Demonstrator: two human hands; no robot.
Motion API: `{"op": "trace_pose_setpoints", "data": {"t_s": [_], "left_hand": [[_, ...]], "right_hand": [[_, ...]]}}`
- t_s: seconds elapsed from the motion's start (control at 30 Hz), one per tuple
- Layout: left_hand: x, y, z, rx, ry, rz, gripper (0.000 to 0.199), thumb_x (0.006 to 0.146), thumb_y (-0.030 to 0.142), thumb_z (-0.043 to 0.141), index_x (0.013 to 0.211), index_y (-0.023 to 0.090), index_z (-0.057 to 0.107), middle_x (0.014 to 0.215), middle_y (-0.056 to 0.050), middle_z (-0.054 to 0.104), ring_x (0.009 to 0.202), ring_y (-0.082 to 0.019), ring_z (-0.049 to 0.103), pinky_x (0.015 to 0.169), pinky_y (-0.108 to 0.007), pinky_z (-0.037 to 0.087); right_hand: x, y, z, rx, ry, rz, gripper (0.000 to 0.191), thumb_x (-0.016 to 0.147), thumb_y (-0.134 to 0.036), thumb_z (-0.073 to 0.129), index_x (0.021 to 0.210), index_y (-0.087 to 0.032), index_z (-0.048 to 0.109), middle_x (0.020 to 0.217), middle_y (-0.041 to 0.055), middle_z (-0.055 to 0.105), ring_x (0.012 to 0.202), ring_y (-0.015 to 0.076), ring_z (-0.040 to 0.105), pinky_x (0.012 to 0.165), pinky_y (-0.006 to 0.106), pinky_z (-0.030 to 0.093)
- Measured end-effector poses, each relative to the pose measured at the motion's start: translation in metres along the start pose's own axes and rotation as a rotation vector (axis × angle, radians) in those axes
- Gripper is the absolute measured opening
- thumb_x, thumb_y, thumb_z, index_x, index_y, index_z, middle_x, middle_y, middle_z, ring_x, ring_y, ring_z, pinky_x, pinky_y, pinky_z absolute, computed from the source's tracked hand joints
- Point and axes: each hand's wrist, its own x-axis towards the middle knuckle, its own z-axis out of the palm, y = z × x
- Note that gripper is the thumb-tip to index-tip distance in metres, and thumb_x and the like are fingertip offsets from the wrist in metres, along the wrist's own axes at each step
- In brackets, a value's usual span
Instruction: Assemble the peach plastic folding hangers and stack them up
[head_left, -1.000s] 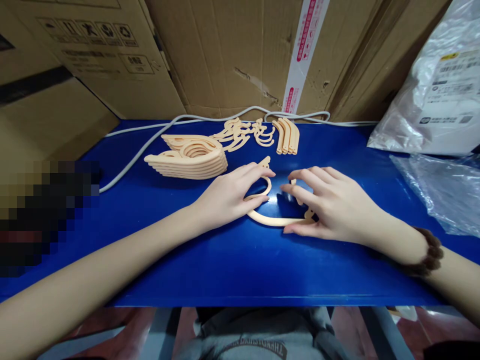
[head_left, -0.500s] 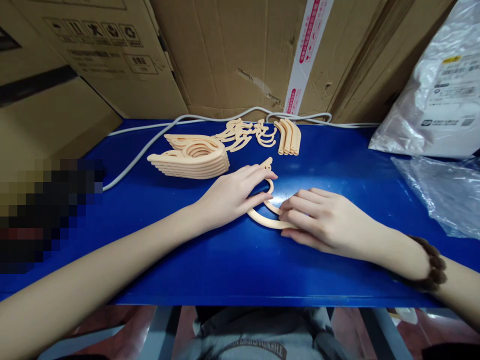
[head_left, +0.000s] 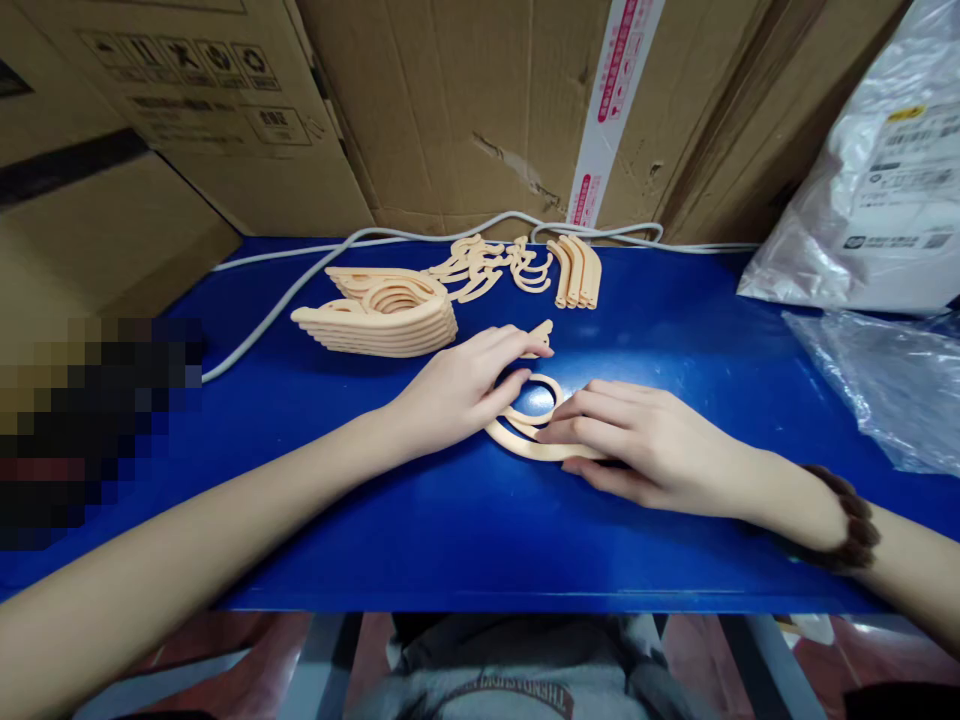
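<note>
A curved beige piece (head_left: 525, 444) with a ring in its middle lies on the blue table, between my two hands. My left hand (head_left: 480, 385) grips its left side, thumb and fingers around the edge, with one end poking out beyond the fingertips. On the right, my right hand (head_left: 630, 440) has its fingers closed on the other end of the same piece. Behind my left hand sits a stack of similar beige pieces (head_left: 386, 325). Small curved beige pieces (head_left: 472, 268) and several short beige bars (head_left: 576, 272) lie farther back.
A white cable (head_left: 277, 312) runs along the back of the blue table (head_left: 465, 540). Cardboard boxes (head_left: 465, 110) stand behind it. Clear plastic bags, one with a label (head_left: 892, 210), are at the right. A blurred dark area is at the left.
The ring of the piece now shows fully between my hands. My left thumb has shifted slightly left and up, and my right fingertips have moved a little left over the piece.
</note>
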Motion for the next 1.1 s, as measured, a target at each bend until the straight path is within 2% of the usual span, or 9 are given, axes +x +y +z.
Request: {"op": "trace_pose_setpoints", "data": {"t_s": [0.13, 0.27, 0.4, 0.63, 0.77, 0.87, 1.1], "left_hand": [[0.000, -0.002, 0.001, 0.001, -0.040, 0.047, 0.022, 0.095, 0.017, 0.055, 0.115, 0.019, 0.062, 0.118, -0.005, 0.064, 0.111, -0.019, 0.056, 0.095, -0.030, 0.045], [-0.001, -0.005, 0.002, -0.010, -0.035, 0.103, 0.018, 0.095, 0.014, 0.054, 0.105, 0.019, 0.068, 0.111, -0.004, 0.068, 0.108, -0.018, 0.058, 0.093, -0.029, 0.046], [-0.001, -0.005, 0.002, 0.036, -0.002, 0.084, 0.019, 0.097, 0.015, 0.052, 0.105, 0.020, 0.069, 0.106, -0.002, 0.070, 0.102, -0.016, 0.061, 0.089, -0.028, 0.048], [-0.002, -0.002, 0.000, 0.099, 0.010, 0.038, 0.026, 0.095, 0.009, 0.049, 0.109, 0.022, 0.066, 0.111, -0.002, 0.067, 0.102, -0.017, 0.059, 0.087, -0.029, 0.049], [-0.002, -0.002, 0.001, 0.095, 0.011, 0.037, 0.027, 0.093, 0.007, 0.049, 0.111, 0.021, 0.065, 0.113, -0.002, 0.066, 0.102, -0.017, 0.058, 0.088, -0.029, 0.049], [-0.001, -0.003, 0.001, 0.083, 0.012, 0.052, 0.026, 0.094, 0.009, 0.050, 0.112, 0.021, 0.064, 0.113, -0.002, 0.066, 0.101, -0.017, 0.059, 0.089, -0.029, 0.049], [-0.001, -0.007, 0.001, 0.091, -0.016, 0.083, 0.029, 0.097, 0.009, 0.043, 0.117, 0.019, 0.061, 0.119, -0.005, 0.064, 0.110, -0.019, 0.057, 0.092, -0.033, 0.048]], "right_hand": [[0.000, 0.002, 0.001, 0.044, 0.004, -0.007, 0.026, 0.096, -0.022, 0.049, 0.120, -0.016, 0.060, 0.115, 0.0099, 0.065, 0.101, 0.0224, 0.056, 0.085, 0.037, 0.045], [0.000, -0.001, 0.000, 0.062, -0.009, -0.010, 0.029, 0.096, -0.020, 0.049, 0.123, -0.017, 0.059, 0.117, 0.0080, 0.065, 0.101, 0.0219, 0.055, 0.084, 0.037, 0.043], [0.002, -0.005, -0.002, 0.084, -0.026, -0.014, 0.032, 0.095, -0.018, 0.050, 0.126, -0.018, 0.057, 0.116, 0.0073, 0.065, 0.102, 0.0209, 0.055, 0.085, 0.036, 0.042], [0.002, -0.007, -0.001, 0.118, -0.021, -0.022, 0.031, 0.092, -0.013, 0.050, 0.121, -0.019, 0.059, 0.109, 0.0061, 0.066, 0.097, 0.0197, 0.054, 0.085, 0.035, 0.041], [0.001, -0.003, -0.002, 0.037, -0.018, -0.012, 0.035, 0.089, -0.010, 0.049, 0.121, -0.017, 0.059, 0.112, 0.0086, 0.065, 0.100, 0.0231, 0.052, 0.085, 0.039, 0.041], [0.001, 0.002, -0.003, -0.060, 0.034, -0.020, 0.036, 0.089, -0.009, 0.048, 0.123, -0.015, 0.057, 0.114, 0.0103, 0.064, 0.106, 0.0257, 0.050, 0.088, 0.041, 0.039], [0.000, 0.008, -0.003, -0.169, 0.109, 0.019, 0.037, 0.091, -0.005, 0.042, 0.124, -0.015, 0.056, 0.114, 0.0117, 0.063, 0.104, 0.0249, 0.050, 0.086, 0.039, 0.038]]}}
